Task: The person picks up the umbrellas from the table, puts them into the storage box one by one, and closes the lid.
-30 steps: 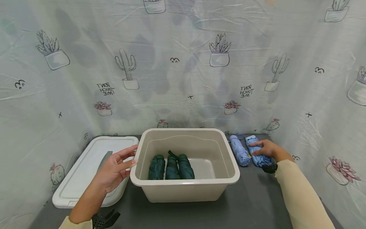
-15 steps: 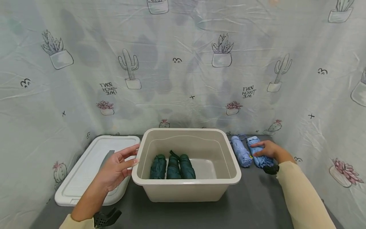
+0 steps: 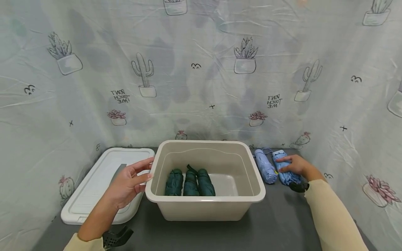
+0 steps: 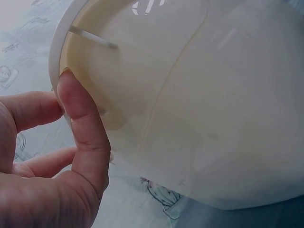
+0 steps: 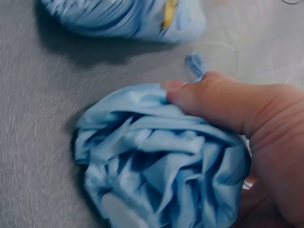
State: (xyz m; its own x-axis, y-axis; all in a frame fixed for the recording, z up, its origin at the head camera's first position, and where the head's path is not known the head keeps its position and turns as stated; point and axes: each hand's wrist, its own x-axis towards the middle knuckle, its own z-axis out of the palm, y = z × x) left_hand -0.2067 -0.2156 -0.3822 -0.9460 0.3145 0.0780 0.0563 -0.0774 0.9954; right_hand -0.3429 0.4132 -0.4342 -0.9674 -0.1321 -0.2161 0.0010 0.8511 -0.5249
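Note:
A beige plastic bin (image 3: 204, 199) stands mid-table with three rolled dark green umbrellas (image 3: 190, 183) side by side on its floor. My left hand (image 3: 130, 179) is at the bin's left rim; in the left wrist view its thumb (image 4: 78, 123) touches the bin's rim (image 4: 59, 57) and the fingers stay fairly straight. To the right of the bin, my right hand (image 3: 293, 164) wraps round a folded light blue umbrella (image 3: 289, 177) lying on the table. In the right wrist view the thumb (image 5: 204, 95) presses into that umbrella's (image 5: 156, 161) fabric.
A second, paler blue folded umbrella (image 3: 265, 167) lies between the bin and the held one, also at the top of the right wrist view (image 5: 123, 16). A white lid (image 3: 94, 184) lies flat left of the bin. Cactus-print sheeting (image 3: 201, 69) walls the grey table (image 3: 276, 223).

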